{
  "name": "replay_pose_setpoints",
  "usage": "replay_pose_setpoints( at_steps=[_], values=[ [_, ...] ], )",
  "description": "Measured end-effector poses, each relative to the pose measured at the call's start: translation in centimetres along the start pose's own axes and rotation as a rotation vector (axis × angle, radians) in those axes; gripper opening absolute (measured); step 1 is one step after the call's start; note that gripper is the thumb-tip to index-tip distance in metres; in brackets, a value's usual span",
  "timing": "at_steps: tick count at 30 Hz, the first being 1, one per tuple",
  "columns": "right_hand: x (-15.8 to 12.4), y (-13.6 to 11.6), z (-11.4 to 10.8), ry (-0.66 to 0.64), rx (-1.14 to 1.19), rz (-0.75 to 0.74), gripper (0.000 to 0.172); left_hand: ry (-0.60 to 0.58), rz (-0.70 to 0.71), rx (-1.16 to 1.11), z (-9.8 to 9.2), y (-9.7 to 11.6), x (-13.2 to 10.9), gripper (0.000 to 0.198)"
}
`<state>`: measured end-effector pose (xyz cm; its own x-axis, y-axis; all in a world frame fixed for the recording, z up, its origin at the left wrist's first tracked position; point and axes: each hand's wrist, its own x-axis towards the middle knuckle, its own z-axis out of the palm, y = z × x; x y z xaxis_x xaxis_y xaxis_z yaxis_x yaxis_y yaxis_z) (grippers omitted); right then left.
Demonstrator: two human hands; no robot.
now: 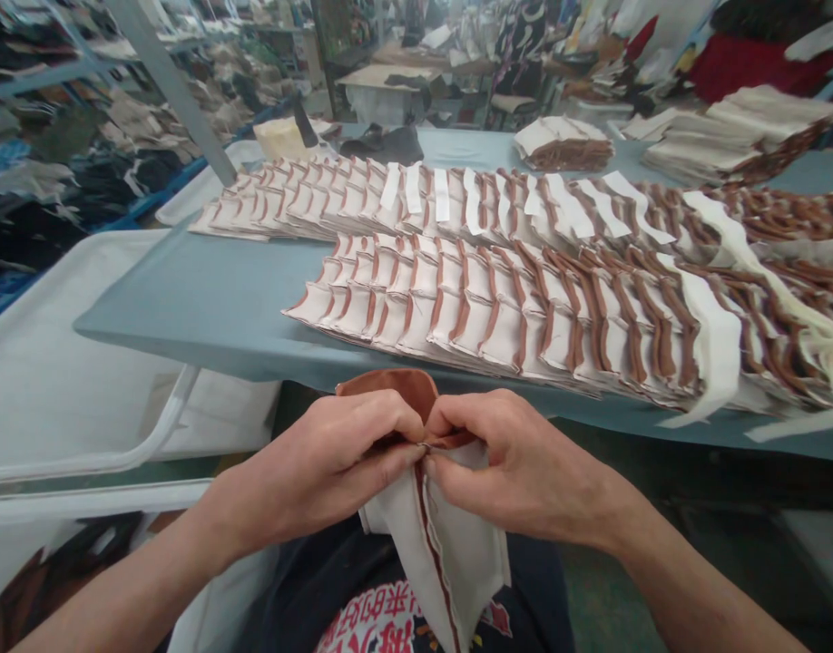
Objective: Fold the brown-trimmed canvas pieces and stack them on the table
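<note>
Both hands pinch one sewn fabric piece point(461, 526) in front of my body, off the table. It is off-white cloth with a brown seam running down its middle and a curved brown section at the top. My left hand point(341, 453) grips its upper edge with thumb and forefinger, just left of the seam. On the seam's other side, my right hand point(518, 458) pinches the same edge. The two thumbs nearly meet there. What lies between the fingertips is mostly covered. The piece's lower end hangs over my dark shirt.
On the blue-grey table point(205, 290) lie two long overlapping rows of similar pieces point(450, 299), with white strips point(709, 326) across some. Folded stacks point(566, 142) stand farther back. White bins point(83, 354) are at the left. A metal post point(171, 82) rises near the table's far left corner.
</note>
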<state>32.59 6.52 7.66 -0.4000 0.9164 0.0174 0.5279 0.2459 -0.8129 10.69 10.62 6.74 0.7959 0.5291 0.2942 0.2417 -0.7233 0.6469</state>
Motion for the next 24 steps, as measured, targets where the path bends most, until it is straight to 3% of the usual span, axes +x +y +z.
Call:
replay_pose_setpoints(
  at_steps=[5, 9, 14, 19, 22, 24],
  values=[
    [-0.2, 0.8, 0.1, -0.062, 0.321, 0.069, 0.012, 0.059, 0.233, 0.133, 1.0, -0.6, -0.5, 0.014],
    [-0.3, 2.0, 0.2, -0.135, 0.58, 0.132, 0.015, 0.101, 0.283, 0.231, 1.5, -0.4, -0.4, 0.018],
    [-0.5, 3.7, 0.3, -0.218, 0.85, 0.178, 0.042, 0.091, 0.291, 0.331, 2.0, -0.1, -0.4, 0.02],
    [-0.6, 5.5, 3.1, -0.106, 1.022, 0.231, 0.058, 0.162, 0.283, 0.431, 3.6, -0.6, -0.6, 0.025],
    [-0.8, 5.8, 4.0, -0.062, 1.088, 0.269, 0.058, 0.188, 0.243, 0.286, 3.8, -0.5, -0.8, 0.028],
    [-1.0, 5.4, 3.4, -0.055, 1.03, 0.205, 0.057, 0.185, 0.168, 0.122, 3.1, 0.0, -0.7, 0.034]
  ],
)
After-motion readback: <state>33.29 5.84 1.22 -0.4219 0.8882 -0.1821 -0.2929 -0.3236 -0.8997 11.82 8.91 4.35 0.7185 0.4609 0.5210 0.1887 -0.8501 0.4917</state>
